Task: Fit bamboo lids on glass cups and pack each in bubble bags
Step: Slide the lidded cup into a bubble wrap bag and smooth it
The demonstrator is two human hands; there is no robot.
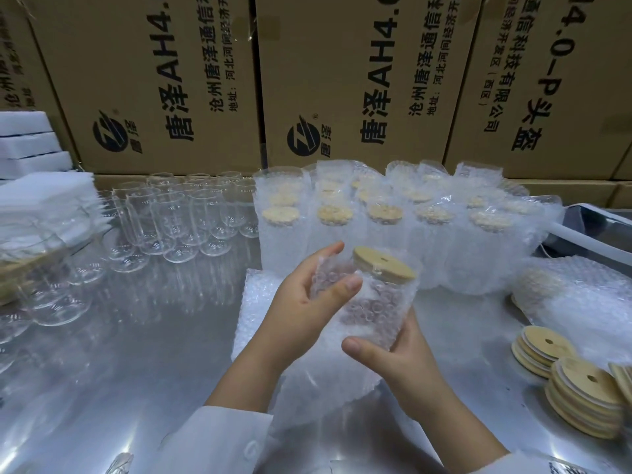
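Observation:
A glass cup with a bamboo lid (384,266) sits tilted inside a bubble bag (372,304), held above the steel table. My left hand (307,299) grips the bag's upper left side, thumb in front and fingers behind. My right hand (393,354) holds the bag's bottom from below, thumb across the front. Under them lies a pile of flat bubble bags (263,302). Bare glass cups (178,217) stand at the left. Several bagged, lidded cups (434,234) stand in rows behind. Loose bamboo lids (581,388) are stacked at the right.
Cardboard boxes (171,80) form a wall along the back. White foam sheets (37,200) are piled at the far left. More bubble wrap (578,295) lies at the right. The steel table (136,371) is reflective.

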